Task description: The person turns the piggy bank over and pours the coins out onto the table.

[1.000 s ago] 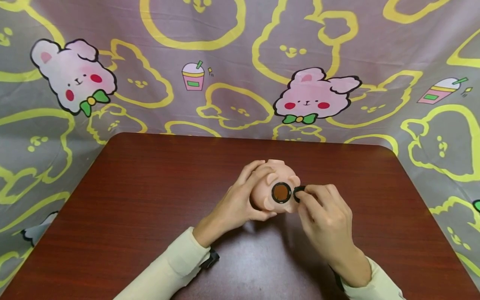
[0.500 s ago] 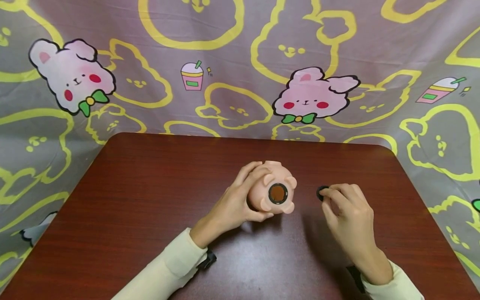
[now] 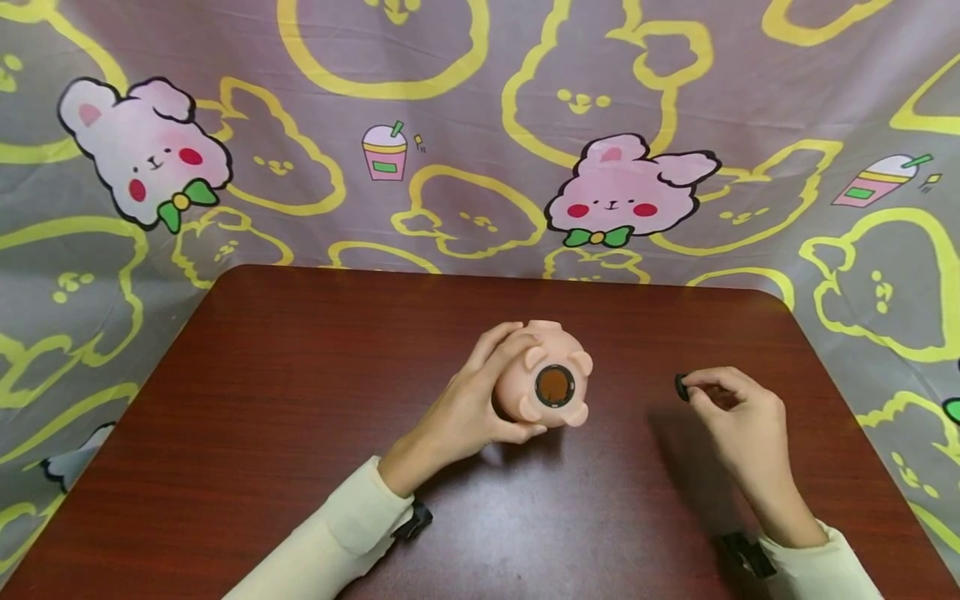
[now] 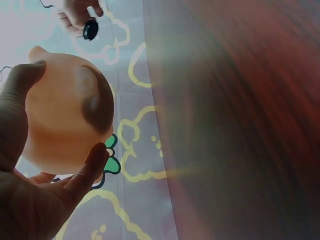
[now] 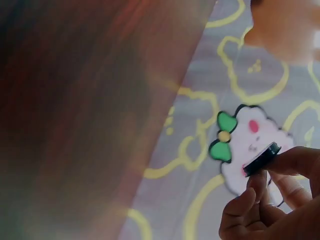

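Near the middle of the head view, my left hand (image 3: 468, 400) grips a pink piggy bank (image 3: 513, 385), its fingers curled round the body. The bank is tilted so that its underside, with stubby feet and a round black-rimmed hole (image 3: 555, 386), faces the camera. To the right, well apart from the bank, my right hand (image 3: 750, 421) pinches a small round black plug (image 3: 682, 387) between thumb and fingers. In the right wrist view the plug (image 5: 262, 159) shows edge-on. The left wrist view has the bank (image 4: 65, 115) in the hand's grasp, with the plug (image 4: 90, 29) beyond it.
Both hands are above a dark red-brown wooden table (image 3: 315, 358) with rounded far corners. Behind it hangs a patterned curtain (image 3: 480, 133) with rabbit drawings and yellow outlines. A black strap piece (image 3: 414, 521) sits at the left cuff.
The right hand has moved to the right, carrying the black plug away from the hole in the bank. The left hand and the piggy bank have shifted only slightly.
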The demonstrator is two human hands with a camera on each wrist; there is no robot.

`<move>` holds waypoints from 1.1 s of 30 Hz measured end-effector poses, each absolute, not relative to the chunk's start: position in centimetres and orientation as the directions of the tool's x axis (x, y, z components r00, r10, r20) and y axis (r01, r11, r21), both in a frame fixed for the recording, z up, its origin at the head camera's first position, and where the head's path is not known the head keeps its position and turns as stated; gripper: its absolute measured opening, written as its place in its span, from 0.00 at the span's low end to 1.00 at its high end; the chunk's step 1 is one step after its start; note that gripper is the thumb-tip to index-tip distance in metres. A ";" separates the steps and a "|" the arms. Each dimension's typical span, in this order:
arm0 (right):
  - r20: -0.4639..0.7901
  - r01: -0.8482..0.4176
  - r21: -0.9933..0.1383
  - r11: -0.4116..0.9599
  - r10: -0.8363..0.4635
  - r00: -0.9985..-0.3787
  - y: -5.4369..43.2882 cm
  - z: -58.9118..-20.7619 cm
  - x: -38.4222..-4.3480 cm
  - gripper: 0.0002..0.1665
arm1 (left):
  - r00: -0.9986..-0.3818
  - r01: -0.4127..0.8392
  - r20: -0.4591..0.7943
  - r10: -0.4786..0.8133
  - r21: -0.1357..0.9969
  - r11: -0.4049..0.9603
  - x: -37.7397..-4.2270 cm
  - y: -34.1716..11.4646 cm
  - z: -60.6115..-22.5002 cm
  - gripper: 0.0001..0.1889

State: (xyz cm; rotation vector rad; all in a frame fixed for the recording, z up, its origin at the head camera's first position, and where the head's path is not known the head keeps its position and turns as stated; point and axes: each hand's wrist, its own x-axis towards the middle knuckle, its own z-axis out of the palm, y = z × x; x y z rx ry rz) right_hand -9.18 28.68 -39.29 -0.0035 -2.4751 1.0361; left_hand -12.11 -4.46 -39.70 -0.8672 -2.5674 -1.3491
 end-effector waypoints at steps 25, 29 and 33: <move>-0.231 0.255 -0.712 0.654 0.124 -0.965 34.5 -41.1 -11.9 0.12 | -0.831 0.534 0.367 0.418 0.738 0.413 -12.3 -4.9 -39.4 0.53; -0.246 0.252 -0.706 0.662 0.104 -0.964 34.6 -41.4 -12.1 0.12 | -0.831 0.534 0.369 0.415 0.739 0.411 -12.3 -5.0 -39.4 0.53; -0.241 0.237 -0.695 0.679 0.090 -0.966 34.7 -41.6 -12.2 0.13 | -0.830 0.535 0.367 0.420 0.737 0.413 -12.4 -5.0 -39.4 0.54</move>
